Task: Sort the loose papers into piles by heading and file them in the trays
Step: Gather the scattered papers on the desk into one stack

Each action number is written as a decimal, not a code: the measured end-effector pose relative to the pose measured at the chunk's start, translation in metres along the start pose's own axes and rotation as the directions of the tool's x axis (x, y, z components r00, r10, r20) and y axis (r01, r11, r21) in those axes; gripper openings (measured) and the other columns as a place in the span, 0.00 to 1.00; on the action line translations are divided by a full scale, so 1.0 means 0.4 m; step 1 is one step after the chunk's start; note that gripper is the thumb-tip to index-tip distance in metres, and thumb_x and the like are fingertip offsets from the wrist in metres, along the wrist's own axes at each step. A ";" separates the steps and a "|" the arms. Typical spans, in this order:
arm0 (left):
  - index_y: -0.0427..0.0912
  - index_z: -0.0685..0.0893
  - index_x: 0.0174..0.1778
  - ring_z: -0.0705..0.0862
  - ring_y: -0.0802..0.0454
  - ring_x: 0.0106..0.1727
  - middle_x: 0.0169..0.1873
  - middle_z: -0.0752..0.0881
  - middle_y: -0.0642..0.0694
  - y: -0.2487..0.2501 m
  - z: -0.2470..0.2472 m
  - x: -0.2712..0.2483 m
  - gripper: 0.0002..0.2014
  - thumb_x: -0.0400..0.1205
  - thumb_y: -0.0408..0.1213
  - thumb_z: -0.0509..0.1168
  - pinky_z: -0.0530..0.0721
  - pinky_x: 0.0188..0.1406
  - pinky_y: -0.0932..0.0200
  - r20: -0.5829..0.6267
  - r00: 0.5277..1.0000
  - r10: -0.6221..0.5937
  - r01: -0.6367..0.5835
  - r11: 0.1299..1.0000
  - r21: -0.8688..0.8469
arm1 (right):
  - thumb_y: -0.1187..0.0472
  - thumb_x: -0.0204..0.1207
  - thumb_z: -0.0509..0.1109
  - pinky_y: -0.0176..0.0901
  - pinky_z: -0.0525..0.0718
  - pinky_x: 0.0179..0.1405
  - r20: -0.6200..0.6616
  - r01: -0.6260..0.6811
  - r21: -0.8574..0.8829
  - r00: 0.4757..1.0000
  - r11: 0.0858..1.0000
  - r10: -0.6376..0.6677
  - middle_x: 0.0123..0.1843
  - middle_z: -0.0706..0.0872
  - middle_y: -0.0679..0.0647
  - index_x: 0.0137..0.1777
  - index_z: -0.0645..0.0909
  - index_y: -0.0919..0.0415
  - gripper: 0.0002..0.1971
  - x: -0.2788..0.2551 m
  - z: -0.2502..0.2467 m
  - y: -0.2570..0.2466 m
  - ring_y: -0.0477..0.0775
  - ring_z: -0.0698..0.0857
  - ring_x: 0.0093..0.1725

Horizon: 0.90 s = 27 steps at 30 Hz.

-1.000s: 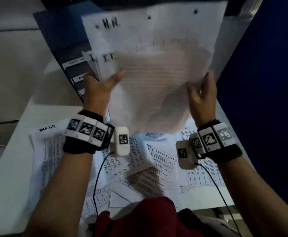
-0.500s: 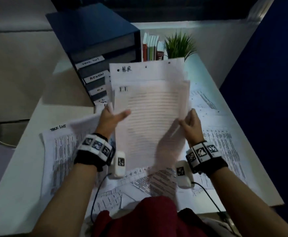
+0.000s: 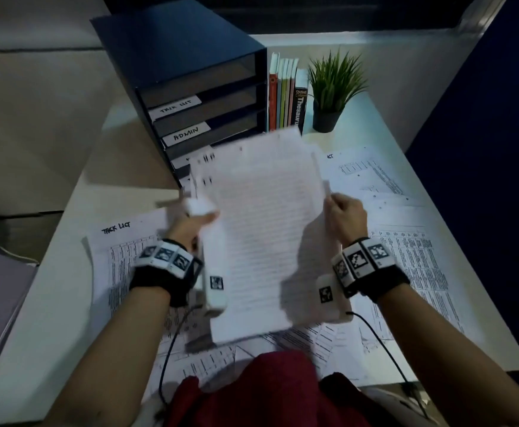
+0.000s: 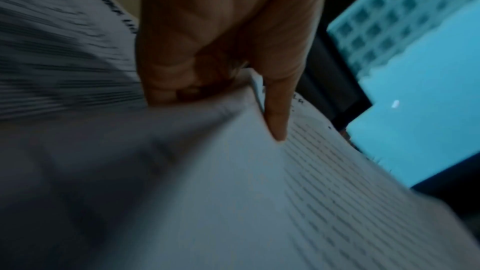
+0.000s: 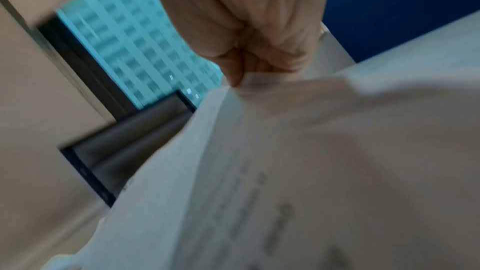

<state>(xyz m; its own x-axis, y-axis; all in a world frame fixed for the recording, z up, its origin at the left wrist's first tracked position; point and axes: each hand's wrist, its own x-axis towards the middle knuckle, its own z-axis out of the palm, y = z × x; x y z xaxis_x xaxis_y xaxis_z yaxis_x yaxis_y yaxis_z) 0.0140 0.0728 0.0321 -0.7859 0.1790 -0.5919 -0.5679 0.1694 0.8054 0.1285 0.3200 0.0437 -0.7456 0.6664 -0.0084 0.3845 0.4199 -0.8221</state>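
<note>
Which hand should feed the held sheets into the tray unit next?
Left, probably. The tray unit stands ahead on the left, nearer the left hand, which grips the sheets at their left edge. The right hand pinches the far edge and would have to cross over.

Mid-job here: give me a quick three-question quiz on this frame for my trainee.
1. True or false: both hands grip the held stack of papers.
2. Which readable label sits higher on the blue tray unit: A) ADMIN B) TASK LIST?
3. What stands between the tray unit and the potted plant?

Key:
1. True: left hand at its left edge, right hand at its right.
2. B.
3. A row of upright books.
</note>
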 end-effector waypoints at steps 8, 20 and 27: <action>0.31 0.81 0.58 0.85 0.42 0.54 0.56 0.84 0.36 -0.178 -0.035 0.046 0.19 0.72 0.26 0.73 0.84 0.56 0.46 -0.102 0.992 -0.078 0.103 0.958 0.268 | 0.68 0.73 0.62 0.39 0.64 0.31 -0.076 -0.127 -0.046 0.989 0.991 0.124 0.29 0.78 0.61 0.36 0.84 0.67 0.10 -0.044 0.064 0.084 0.54 0.76 0.35; 0.39 0.78 0.38 0.84 0.51 0.32 0.40 0.84 0.39 -0.162 -0.016 0.039 0.09 0.84 0.30 0.59 0.83 0.36 0.62 -0.064 0.992 -0.105 0.107 0.994 0.020 | 0.79 0.67 0.61 0.34 0.69 0.37 -0.134 0.321 -0.080 0.935 0.944 -0.330 0.41 0.88 0.69 0.46 0.85 0.74 0.13 -0.032 0.034 -0.030 0.64 0.86 0.42; 0.38 0.78 0.57 0.83 0.45 0.53 0.52 0.84 0.42 -0.142 -0.006 0.043 0.20 0.77 0.48 0.70 0.81 0.52 0.55 -0.003 0.989 -0.150 0.150 0.987 0.056 | 0.70 0.76 0.58 0.13 0.69 0.47 -0.454 0.558 -0.064 0.722 0.827 -0.522 0.41 0.87 0.59 0.49 0.84 0.74 0.14 0.015 -0.063 -0.152 0.37 0.77 0.42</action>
<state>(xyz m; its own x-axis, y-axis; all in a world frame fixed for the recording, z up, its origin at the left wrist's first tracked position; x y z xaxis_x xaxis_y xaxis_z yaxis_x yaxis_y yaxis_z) 0.0323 0.0640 -0.0236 -0.6927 0.1491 -0.7056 -0.6646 0.2479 0.7049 0.1145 0.3141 0.1080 -0.4919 0.5415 0.6818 -0.0632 0.7588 -0.6483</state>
